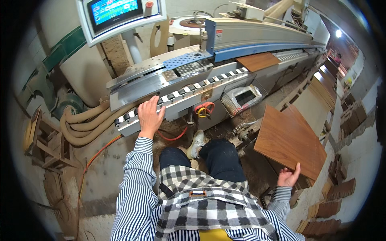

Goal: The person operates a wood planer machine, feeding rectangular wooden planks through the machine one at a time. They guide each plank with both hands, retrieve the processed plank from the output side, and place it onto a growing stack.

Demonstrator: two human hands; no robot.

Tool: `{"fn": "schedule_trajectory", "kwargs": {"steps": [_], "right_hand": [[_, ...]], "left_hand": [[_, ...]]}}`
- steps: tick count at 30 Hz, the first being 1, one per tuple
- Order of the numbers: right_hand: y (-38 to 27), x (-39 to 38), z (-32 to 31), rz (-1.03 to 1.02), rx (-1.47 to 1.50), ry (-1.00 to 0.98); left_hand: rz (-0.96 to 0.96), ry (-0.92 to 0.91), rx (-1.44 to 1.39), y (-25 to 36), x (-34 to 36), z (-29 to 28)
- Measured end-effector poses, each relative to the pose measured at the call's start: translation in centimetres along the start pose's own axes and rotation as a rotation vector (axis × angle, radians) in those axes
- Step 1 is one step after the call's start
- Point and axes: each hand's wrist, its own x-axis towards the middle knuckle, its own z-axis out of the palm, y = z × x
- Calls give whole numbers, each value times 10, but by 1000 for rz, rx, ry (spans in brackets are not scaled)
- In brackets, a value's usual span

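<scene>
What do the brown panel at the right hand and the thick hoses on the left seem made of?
The brown panel: probably wood or wood-based board with a smooth, satin face; dark grain streaks suggest this, though laminate is possible.
The thick hoses: likely flexible plastic or fabric, dull beige, judging by their bends.

Long grey-and-blue machine beam (261, 37): painted metal, smooth. Right-front of beam, large brown four-sided board (291, 140): wood-look, visible grain, smooth, slight sheen. Left-front of beam: flat silver-grey plate (138, 95), bare metal, shiny; black-and-white roller strip (205, 83), plastic-looking, smooth. Left of beam: rectangular screen (114, 10), glossy; thick beige hoses (98, 127), matt. Front of beam: black-and-white checked apron (213, 215), matt woven cloth.
</scene>
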Motion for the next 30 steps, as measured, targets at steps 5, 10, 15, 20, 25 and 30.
{"fn": "schedule_trajectory", "kwargs": {"steps": [5,10,15,20,25,30], "right_hand": [[-27,25,-32,2,-104,-42],[-1,28,-28,66,-96,-186],[57,4,55,257,-92,-482],[134,-23,154,497,-203,-662],[204,-43,228,742,-226,-909],[245,-56,262,909,-129,-1012]], "left_hand": [[-22,-68,-60,3,3,-8],[-45,-149,-227,2,-11,-29],[-25,-207,-468,40,-43,-74],[89,-248,-472,67,-67,-118],[-39,-199,-208,38,-83,-128],[-138,-83,-99,-9,-79,-115]]}}
